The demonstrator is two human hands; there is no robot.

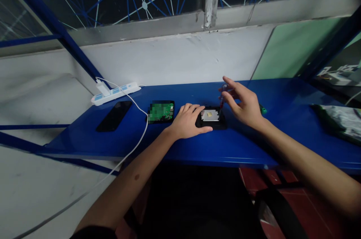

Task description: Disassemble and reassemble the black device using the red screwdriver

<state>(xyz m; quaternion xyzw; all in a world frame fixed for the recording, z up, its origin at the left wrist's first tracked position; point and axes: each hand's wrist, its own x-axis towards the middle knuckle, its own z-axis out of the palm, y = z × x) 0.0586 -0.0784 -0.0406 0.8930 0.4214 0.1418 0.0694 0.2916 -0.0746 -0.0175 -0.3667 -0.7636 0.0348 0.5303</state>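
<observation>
A black case (219, 125) with a silver metal plate (213, 115) inside lies flat on the blue table. My left hand (188, 121) grips its left side, fingers along the far edge and thumb along the near one. In my right hand (244, 104) is a screwdriver (222, 96) with a purplish clear handle, held upright between thumb and fingers. Its tip points down at the right end of the metal plate; whether it sits in a screw is too small to tell. Left of my left hand rests a green circuit board (162, 111) in a black tray, partly pixelated.
A black phone (114, 116) and a white power strip (117, 93) with a plugged-in charger are at the left. A white cable (142, 133) crosses the table's front edge. Behind my right hand lies a green object (263, 109). A silvery bag (342, 120) is at far right.
</observation>
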